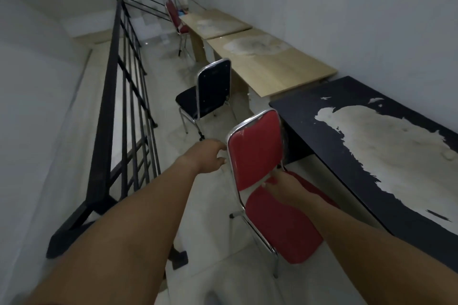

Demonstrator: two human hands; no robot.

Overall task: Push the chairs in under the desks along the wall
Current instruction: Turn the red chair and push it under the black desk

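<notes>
1. A red chair with a chrome frame stands nearest, beside the front edge of a black surface whose top is badly peeled to a pale patch. Its seat points partly toward that surface but is not under it.
2. The left hand reaches to the left edge of the chair's backrest; its fingertips sit at the chrome rim. The grip looks loosely curled, and whether it has closed on the frame cannot be told.
3. The right hand lies over the seat, just below the backrest's lower edge, fingers touching that edge. Blur hides whether this grip pinches anything.
4. Farther along, a black chair stands out on the floor beside a pale wooden surface, its back toward the camera, not tucked in.
5. A second wooden surface follows, against the same wall, with another red chair at its far end, standing by the surface's edge.
6. A black metal railing runs along the left side of the narrow floor.
7. Small items at the far end of the row are too blurred to name; no container shows clearly.
</notes>
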